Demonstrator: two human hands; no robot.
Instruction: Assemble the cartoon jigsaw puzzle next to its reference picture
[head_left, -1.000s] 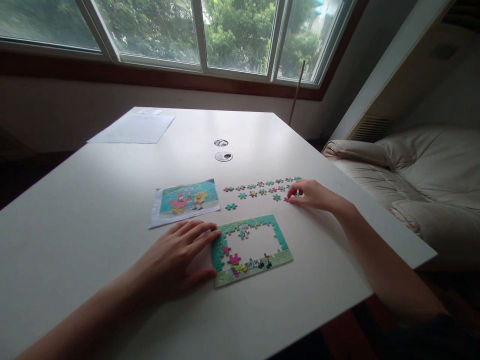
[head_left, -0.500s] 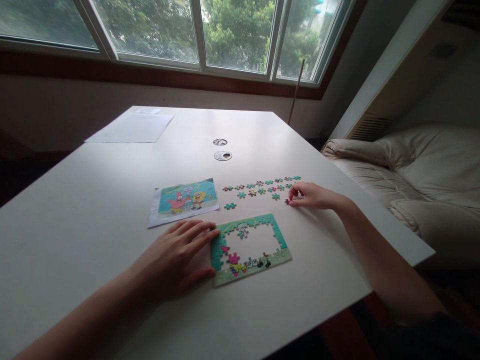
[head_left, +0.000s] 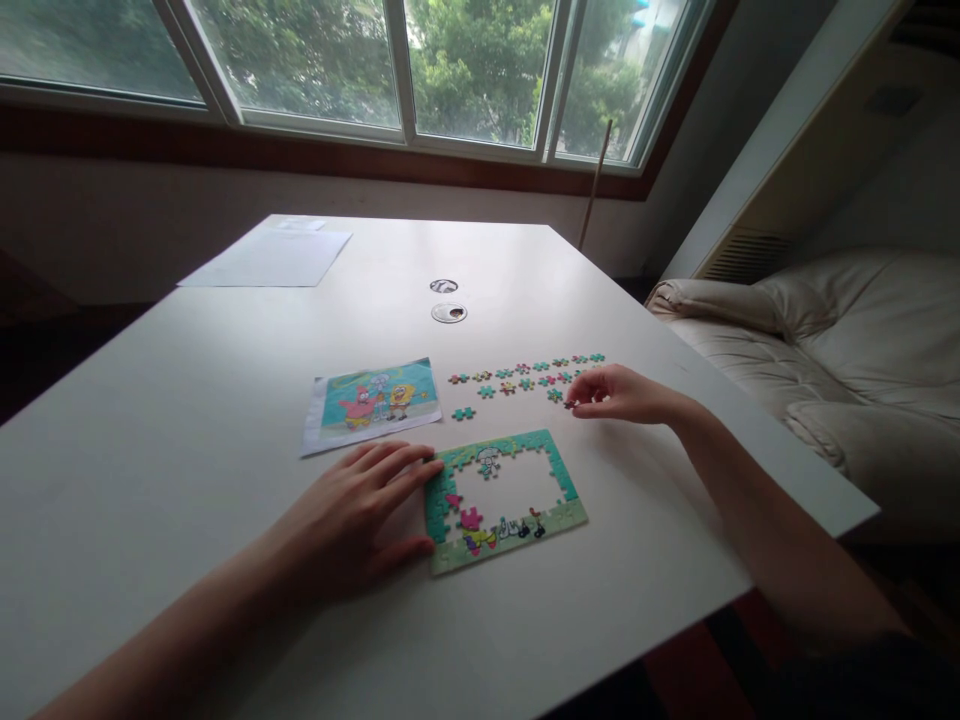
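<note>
A partly built jigsaw puzzle (head_left: 559,468) lies near the front of the white table (head_left: 187,400), its border joined and its middle bare. My left hand (head_left: 352,520) rests flat and open beside the puzzle's left edge, fingertips touching it. My right hand (head_left: 622,393) hovers just above the table to the puzzle's upper right, pinching a small dark puzzle piece (head_left: 570,404) between thumb and fingers. Several loose pieces (head_left: 517,378) lie in rows just left of that hand. A printed reference picture (head_left: 375,400) lies left of the pieces.
A sheet of paper (head_left: 266,258) lies at the table's far left. Two round cable grommets (head_left: 448,300) sit mid-table. Windows run along the back wall. A cream cushioned sofa (head_left: 847,350) stands to the right of the table's edge.
My right hand has picked a piece from the right end of the rows and drawn it slightly left and toward me. My left hand has stayed put.
</note>
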